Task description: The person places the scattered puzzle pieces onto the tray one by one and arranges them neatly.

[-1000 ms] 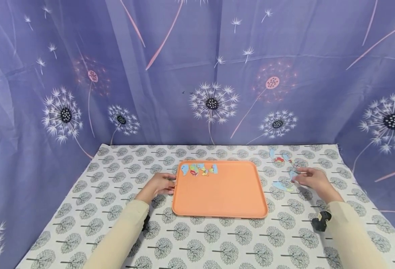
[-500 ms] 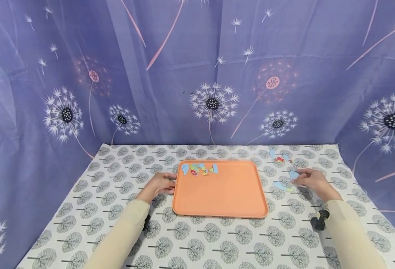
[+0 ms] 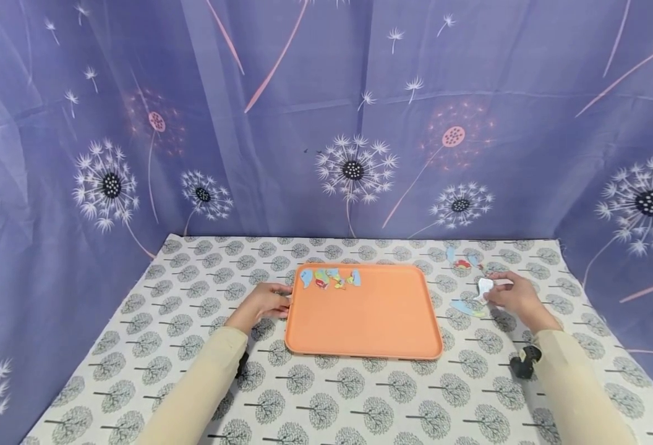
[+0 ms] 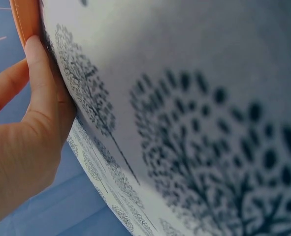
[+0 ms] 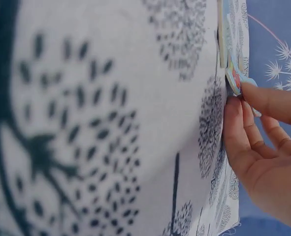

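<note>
In the head view, my right hand (image 3: 518, 300) pinches a small puzzle piece (image 3: 485, 288) between thumb and fingers, close over the cloth right of the tray. That piece shows a pale, whitish side there; in the right wrist view the puzzle piece (image 5: 235, 77) shows light blue with some red. My left hand (image 3: 264, 303) touches the left rim of the orange tray (image 3: 365, 321), its fingers mostly straight. The left wrist view shows a fingertip of the left hand (image 4: 27, 118) against the tray rim (image 4: 26, 19). Puzzle pieces (image 3: 321, 278) lie along the tray's upper left.
More loose puzzle pieces lie on the right: a blue and green one (image 3: 467, 308) just below the held piece, and a red and blue group (image 3: 462, 264) farther back. A tree-print cloth (image 3: 354, 395) covers the table. A purple dandelion curtain (image 3: 282, 154) hangs behind.
The piece in my right hand turned from its blue side to a pale side in the head view, with the hand staying in nearly the same spot. The left hand and tray stay put.
</note>
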The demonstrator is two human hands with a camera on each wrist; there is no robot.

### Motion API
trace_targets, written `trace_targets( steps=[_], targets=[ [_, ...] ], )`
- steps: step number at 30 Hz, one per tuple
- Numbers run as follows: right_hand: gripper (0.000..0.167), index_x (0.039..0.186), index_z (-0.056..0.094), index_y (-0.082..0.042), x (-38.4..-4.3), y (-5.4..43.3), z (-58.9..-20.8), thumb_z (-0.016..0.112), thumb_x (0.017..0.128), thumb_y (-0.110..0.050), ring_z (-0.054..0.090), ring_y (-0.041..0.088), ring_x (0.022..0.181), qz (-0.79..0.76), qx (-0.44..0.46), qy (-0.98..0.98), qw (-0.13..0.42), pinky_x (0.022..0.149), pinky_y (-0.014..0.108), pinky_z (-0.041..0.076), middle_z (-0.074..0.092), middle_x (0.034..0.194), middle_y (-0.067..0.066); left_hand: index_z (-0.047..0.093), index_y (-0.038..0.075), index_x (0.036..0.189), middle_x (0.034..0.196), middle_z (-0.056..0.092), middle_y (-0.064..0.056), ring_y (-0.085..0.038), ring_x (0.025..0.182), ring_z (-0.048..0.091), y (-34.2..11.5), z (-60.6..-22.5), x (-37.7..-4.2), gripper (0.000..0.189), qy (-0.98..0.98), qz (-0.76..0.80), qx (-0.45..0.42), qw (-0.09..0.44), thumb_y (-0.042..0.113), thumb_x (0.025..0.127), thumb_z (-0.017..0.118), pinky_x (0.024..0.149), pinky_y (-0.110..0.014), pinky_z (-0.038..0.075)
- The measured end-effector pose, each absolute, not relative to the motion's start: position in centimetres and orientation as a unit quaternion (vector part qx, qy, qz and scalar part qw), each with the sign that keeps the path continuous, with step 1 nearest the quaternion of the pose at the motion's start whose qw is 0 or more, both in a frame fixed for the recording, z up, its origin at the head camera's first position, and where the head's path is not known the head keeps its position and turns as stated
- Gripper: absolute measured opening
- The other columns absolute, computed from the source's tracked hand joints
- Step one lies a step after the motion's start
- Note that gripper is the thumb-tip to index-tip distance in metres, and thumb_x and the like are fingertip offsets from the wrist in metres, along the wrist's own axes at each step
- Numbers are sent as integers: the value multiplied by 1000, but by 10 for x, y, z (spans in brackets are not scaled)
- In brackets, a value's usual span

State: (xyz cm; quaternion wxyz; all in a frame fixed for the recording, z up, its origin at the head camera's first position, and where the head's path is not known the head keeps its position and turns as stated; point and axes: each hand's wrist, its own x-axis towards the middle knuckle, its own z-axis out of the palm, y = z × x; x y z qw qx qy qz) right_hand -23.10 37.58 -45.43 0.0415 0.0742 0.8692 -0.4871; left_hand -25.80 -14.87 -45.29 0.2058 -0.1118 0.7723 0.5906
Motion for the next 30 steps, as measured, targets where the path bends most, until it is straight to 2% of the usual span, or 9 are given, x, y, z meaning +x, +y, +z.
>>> trace_targets(
  steps=[7,12,18,23,30],
  targets=[
    [55,137,33,14,-232,371,-451,59,88,7,67,11,72,-519,71,851,24,74,30,62,63,90,14,58,-3,128,85,68,-19,-15,60,65,-149,-453,-258,43,773,589,-111,205,-6,86,64,66,-27,63],
    [57,140,33,11,-234,364,-445,59,90,3,67,10,74,-526,62,848,19,75,28,62,63,91,7,58,-2,127,85,68,-18,-15,60,65,-149,-452,-258,42,773,589,-112,207,-5,86,65,66,-27,63],
    [61,141,32,10,-240,352,-439,62,88,3,67,9,77,-536,49,843,19,78,27,61,64,92,6,59,-2,127,86,68,-18,-15,60,66,-149,-451,-257,41,774,586,-116,209,-5,87,65,65,-27,63],
    [61,143,28,10,-245,341,-435,58,91,4,67,8,79,-559,38,828,31,82,27,60,65,94,6,58,-3,127,85,68,-18,-15,60,66,-149,-451,-256,42,774,589,-111,205,-6,86,65,65,-27,63],
    [59,140,31,12,-256,320,-431,59,90,5,66,5,78,-583,26,812,28,83,26,59,58,109,21,58,-3,127,84,68,-18,-15,59,65,-149,-450,-256,42,773,592,-107,204,-6,86,65,64,-27,63]
  ],
)
